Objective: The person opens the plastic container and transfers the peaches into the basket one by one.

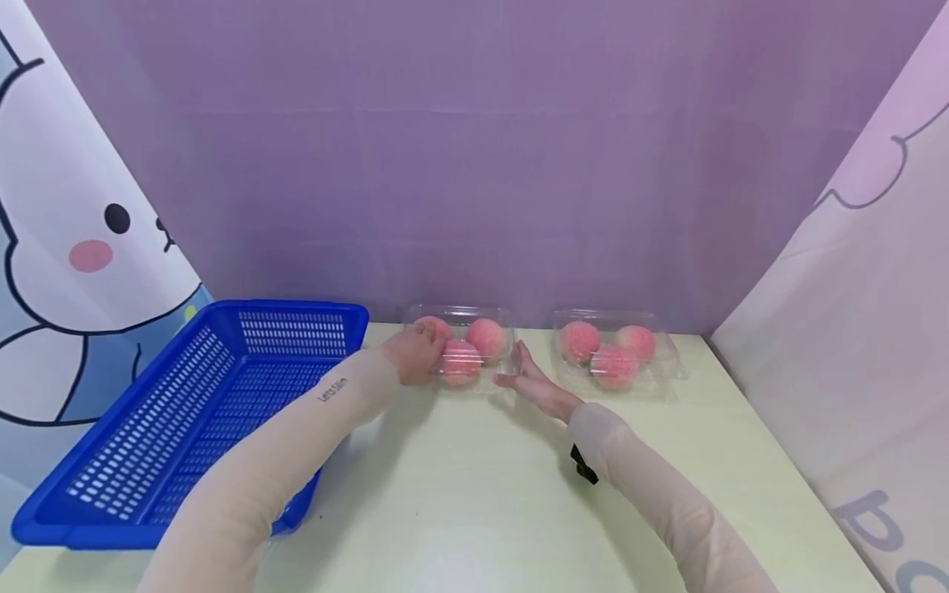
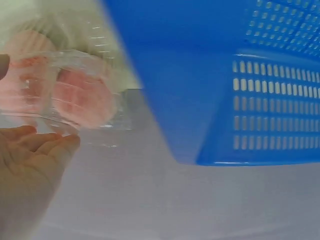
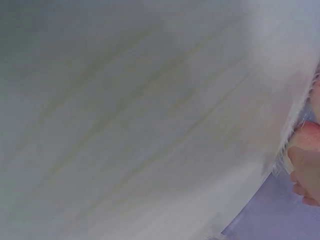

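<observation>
A clear plastic clamshell box (image 1: 474, 313) with three pink peaches (image 1: 486, 338) stands at the back of the table. My left hand (image 1: 415, 352) grips its left end, the fingers bent over the side next to one peach. In the left wrist view, the fingers (image 2: 55, 142) lie along one side of the box and the thumb tip shows at the other. My right hand (image 1: 539, 387) touches the right end, fingers fairly straight and thumb apart. A pale blurred surface fills most of the right wrist view, with a peach (image 3: 306, 140) and fingertips at its right edge.
To the left stands a blue plastic basket (image 1: 278, 303) with slotted walls. A second clear box (image 1: 667, 354) with three peaches is to the right. A purple curtain (image 1: 460, 206) hangs right behind the table (image 1: 445, 502); printed cloths hang at both sides.
</observation>
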Demonstrator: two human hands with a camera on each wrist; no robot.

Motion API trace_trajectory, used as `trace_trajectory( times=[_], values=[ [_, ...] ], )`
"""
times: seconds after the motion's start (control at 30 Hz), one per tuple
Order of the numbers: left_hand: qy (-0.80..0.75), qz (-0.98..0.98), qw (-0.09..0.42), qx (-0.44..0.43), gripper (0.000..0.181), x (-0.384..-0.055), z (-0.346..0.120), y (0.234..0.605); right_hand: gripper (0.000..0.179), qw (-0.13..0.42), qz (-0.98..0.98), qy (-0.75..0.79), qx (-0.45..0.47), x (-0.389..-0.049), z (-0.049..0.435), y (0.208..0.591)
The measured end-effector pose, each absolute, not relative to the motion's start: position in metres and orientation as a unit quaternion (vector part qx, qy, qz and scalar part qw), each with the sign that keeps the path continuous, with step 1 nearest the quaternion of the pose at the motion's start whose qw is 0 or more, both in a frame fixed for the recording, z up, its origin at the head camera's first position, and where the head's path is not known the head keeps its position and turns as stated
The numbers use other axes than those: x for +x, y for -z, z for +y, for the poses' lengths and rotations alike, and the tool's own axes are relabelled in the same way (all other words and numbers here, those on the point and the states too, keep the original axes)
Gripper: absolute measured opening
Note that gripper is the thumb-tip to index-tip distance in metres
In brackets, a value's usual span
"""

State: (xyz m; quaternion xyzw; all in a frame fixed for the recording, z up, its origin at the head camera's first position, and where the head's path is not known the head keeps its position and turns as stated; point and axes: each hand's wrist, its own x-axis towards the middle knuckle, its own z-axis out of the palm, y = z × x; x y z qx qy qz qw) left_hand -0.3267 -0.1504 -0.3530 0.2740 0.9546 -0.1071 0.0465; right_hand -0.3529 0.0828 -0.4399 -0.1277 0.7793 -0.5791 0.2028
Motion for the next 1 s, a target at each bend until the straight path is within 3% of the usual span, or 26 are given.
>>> trace_trajectory(
  times=[0.1,0.37,0.5,0.73,1.0],
  values=[
    [0.120,0.947,0.024,0.296,0.053,-0.325,-0.140,0.354,0.095,0.207,0.779,0.579,-0.125,-0.352,0.083,0.441],
    [0.097,0.947,0.064,0.300,0.057,-0.326,-0.111,0.352,0.095,0.209,0.778,0.580,-0.121,-0.350,0.082,0.444],
    [0.117,0.945,0.057,0.301,0.054,-0.333,-0.101,0.359,0.096,0.210,0.777,0.582,-0.116,-0.350,0.082,0.444],
    [0.100,0.949,0.061,0.292,0.066,-0.343,-0.092,0.371,0.099,0.209,0.780,0.579,-0.114,-0.351,0.082,0.444],
    [0.136,0.942,0.025,0.305,0.068,-0.348,-0.095,0.377,0.097,0.202,0.781,0.579,-0.117,-0.353,0.082,0.440]
  ],
)
